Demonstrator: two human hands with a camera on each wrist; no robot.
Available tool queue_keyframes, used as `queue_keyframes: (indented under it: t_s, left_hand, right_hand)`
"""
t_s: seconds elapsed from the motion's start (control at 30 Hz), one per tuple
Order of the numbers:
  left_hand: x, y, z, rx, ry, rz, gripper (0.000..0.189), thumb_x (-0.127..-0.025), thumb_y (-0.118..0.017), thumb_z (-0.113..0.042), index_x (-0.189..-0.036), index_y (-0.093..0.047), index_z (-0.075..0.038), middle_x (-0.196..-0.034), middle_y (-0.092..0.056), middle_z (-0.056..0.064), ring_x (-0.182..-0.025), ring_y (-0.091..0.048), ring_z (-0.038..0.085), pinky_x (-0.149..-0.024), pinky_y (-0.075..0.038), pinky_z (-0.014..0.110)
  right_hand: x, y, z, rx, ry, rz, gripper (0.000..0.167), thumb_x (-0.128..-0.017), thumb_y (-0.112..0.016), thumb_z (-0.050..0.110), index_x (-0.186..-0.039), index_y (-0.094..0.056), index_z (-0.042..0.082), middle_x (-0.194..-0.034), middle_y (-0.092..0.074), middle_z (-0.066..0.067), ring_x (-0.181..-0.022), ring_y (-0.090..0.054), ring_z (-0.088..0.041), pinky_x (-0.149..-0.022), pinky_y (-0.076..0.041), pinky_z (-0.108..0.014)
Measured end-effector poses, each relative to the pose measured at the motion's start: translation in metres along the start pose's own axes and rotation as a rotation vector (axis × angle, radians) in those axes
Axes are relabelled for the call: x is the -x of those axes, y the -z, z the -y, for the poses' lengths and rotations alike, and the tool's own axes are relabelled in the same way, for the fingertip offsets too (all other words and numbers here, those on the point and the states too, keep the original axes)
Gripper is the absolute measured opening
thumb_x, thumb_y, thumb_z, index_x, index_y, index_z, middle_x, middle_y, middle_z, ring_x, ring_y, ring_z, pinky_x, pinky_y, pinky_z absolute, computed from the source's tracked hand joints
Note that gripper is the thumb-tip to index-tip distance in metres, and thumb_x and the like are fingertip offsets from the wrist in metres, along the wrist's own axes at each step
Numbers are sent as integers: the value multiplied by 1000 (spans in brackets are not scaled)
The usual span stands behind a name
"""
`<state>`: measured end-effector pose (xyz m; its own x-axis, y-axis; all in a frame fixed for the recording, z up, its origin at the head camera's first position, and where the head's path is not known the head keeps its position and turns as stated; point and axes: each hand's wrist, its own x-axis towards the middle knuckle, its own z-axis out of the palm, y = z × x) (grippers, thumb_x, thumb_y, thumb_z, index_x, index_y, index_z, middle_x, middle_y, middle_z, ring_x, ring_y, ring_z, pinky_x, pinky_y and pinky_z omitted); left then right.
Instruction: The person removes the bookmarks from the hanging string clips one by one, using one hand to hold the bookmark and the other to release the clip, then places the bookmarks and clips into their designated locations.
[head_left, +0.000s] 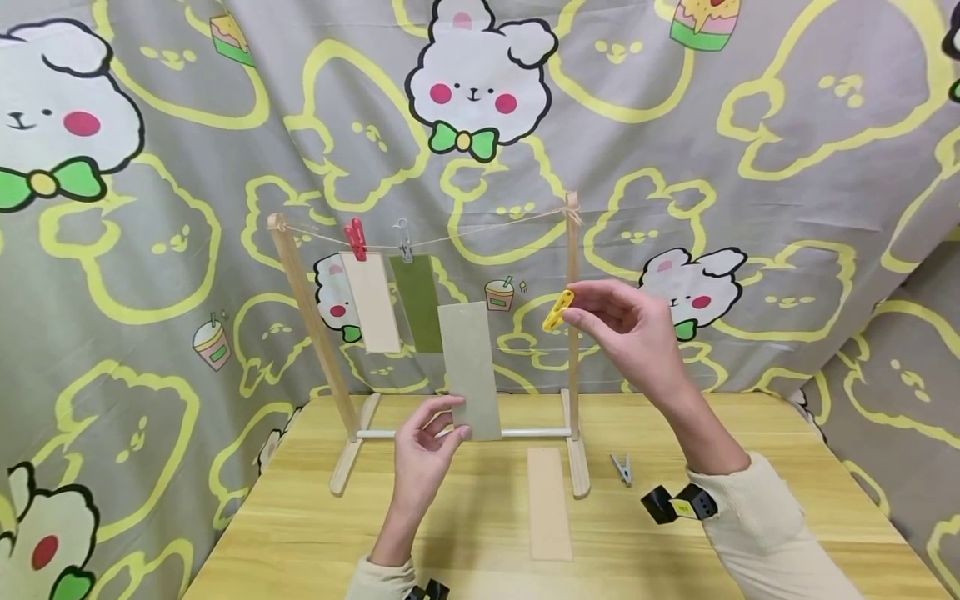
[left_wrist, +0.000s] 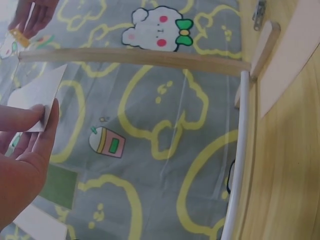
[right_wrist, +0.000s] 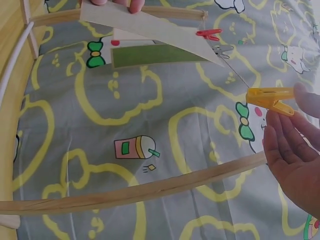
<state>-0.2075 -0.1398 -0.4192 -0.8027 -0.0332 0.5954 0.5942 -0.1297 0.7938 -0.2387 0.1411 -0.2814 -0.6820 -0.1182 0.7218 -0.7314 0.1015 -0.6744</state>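
My left hand (head_left: 426, 442) pinches a grey-beige card (head_left: 469, 367) near its lower left edge and holds it upright in front of the rack. In my right hand (head_left: 630, 329), thumb and fingers pinch a yellow clothespin (head_left: 558, 311) beside the right post. A string (head_left: 480, 234) runs between the two wooden posts. From it hang a cream card (head_left: 372, 302) on a red clothespin (head_left: 356, 237) and a green card (head_left: 417, 304) on a grey clear clothespin (head_left: 405, 240). The held card's top is below the string, right of the green card.
On the wooden table (head_left: 262, 533) lie a peach card (head_left: 550, 504) and a grey clothespin (head_left: 622, 469) to its right. The rack has a left post (head_left: 311, 325), a right post (head_left: 573, 367) and a white crossbar (head_left: 536, 432). A patterned curtain (head_left: 637, 83) hangs behind.
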Motion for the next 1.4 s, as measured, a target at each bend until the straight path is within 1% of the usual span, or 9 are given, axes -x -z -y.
queue_keyframes:
  t_s: [0.2,0.3,0.43,0.6,0.73,0.97,1.07,1.2,1.4]
  left_hand:
    - [6,3,0,-20,16,3,36,-81,-70,24,-114,-65,13,-113,-63,30,-92,-71,17,-77,-62,29]
    - [10,1,-1,-30,35,6,35,-80,-71,23,-113,-66,12,-112,-64,30,-91,-71,17,-77,-63,30]
    - [14,-1,0,-43,54,29,34,-81,-72,22,-112,-67,11,-111,-64,31,-91,-71,17,-78,-63,31]
    - [18,-1,0,-44,66,33,34,-81,-73,21,-113,-67,10,-112,-64,31,-91,-71,18,-78,-63,31]
    - [19,-1,-1,-40,68,29,36,-80,-73,21,-114,-67,10,-114,-64,30,-90,-72,19,-77,-63,31]
    - [21,-3,-2,-57,77,53,37,-80,-73,21,-115,-67,8,-116,-64,29,-93,-72,21,-78,-63,34]
    - [23,-4,-2,-61,87,49,38,-80,-72,23,-114,-67,8,-116,-64,28,-93,-72,22,-77,-63,35]
    - [23,-7,-4,-47,96,43,38,-80,-72,22,-114,-67,8,-116,-64,27,-94,-72,22,-77,-63,35]
    - [20,-14,-5,-31,106,67,36,-81,-73,19,-114,-68,6,-117,-65,26,-92,-71,22,-74,-63,32]
  right_hand:
    - [12,1,-3,12,-12,-12,28,-91,-75,-2,-119,-72,-1,-106,-74,-15,-94,-73,-16,-86,-59,-25]
    - [21,1,-8,11,-33,-13,28,-91,-76,-2,-119,-72,-1,-105,-74,-15,-94,-73,-16,-84,-60,-25]
    - [32,1,-18,11,-63,-17,28,-91,-75,-2,-119,-72,-1,-104,-75,-14,-93,-73,-15,-83,-60,-24]
    - [41,1,-24,3,-60,-32,29,-90,-75,-4,-119,-72,-2,-102,-74,-14,-92,-73,-16,-83,-60,-23]
    - [48,2,-25,13,-67,-44,30,-89,-76,-4,-119,-72,-1,-103,-75,-13,-92,-72,-15,-82,-59,-22]
    - [63,7,-27,64,-79,-66,33,-89,-76,-7,-121,-71,-1,-106,-75,-12,-94,-72,-12,-82,-59,-20]
    - [69,8,-28,75,-79,-72,33,-88,-76,-8,-120,-71,-2,-105,-75,-11,-93,-72,-11,-80,-59,-19]
    - [77,10,-30,67,-82,-88,33,-88,-75,-10,-120,-71,-4,-106,-75,-11,-94,-72,-11,-79,-59,-19]
    - [88,16,-34,53,-105,-120,34,-88,-73,-11,-121,-70,-6,-107,-75,-11,-95,-72,-12,-80,-59,-19]
